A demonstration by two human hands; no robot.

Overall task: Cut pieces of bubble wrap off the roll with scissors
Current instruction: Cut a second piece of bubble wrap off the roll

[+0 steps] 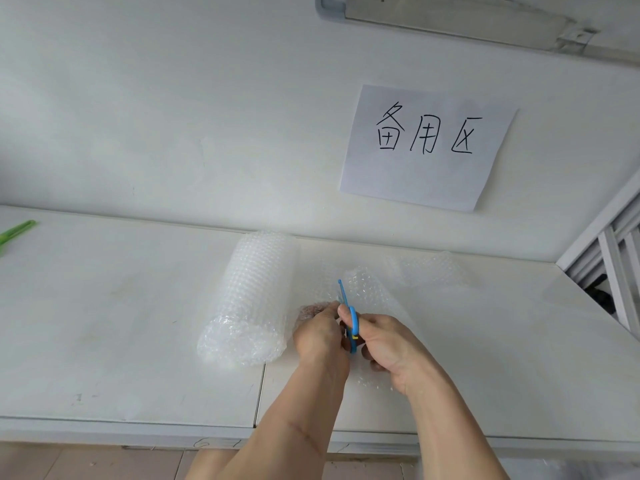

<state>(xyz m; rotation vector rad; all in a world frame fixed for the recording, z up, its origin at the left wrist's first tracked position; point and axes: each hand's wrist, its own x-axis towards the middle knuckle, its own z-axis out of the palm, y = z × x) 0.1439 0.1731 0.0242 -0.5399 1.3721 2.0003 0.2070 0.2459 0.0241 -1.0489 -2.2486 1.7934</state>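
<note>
Wall sign (pixel 427 147), green tool (pixel 15 232) on table (pixel 121 306)

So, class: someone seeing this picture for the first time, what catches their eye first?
Probably the white paper sign with black handwritten characters on the wall, upper right. Next, the bright blue scissors at the centre, gripped by the right hand, while the left hand holds the sheet beside the bubble wrap roll on the white table.

The bubble wrap roll (pixel 247 301) lies on the white table (pixel 121 323), its unrolled sheet (pixel 377 296) extending rightward. The right hand (pixel 391 344) grips blue scissors (pixel 349 317) (blades pointing away toward the wall) while the left hand (pixel 320 336) pinches the sheet's edge beside them. A handwritten paper sign (pixel 427 147) is on the wall, and a cut piece (pixel 427 268) lies farther right.
</note>
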